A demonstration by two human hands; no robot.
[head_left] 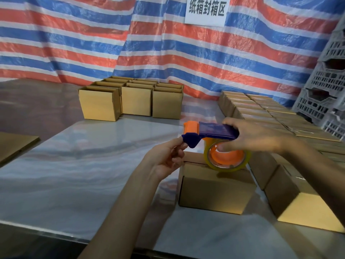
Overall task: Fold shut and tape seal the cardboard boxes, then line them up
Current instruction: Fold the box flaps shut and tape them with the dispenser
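At 5 o'clock, nearest, a cardboard box (214,187) sits on the counter (84,174) with its top flaps down. The tape dispenser (216,130) is above it, its roll (226,161) low over the box top; contact is unclear. The left grip (166,157) pinches the dispenser's blue nose, and the right grip (255,136) is curled round its handle. Closed boxes (261,109) run from 3 to 1 o'clock. Open boxes (134,101) stand at 12 o'clock, before a striped tarp (74,43).
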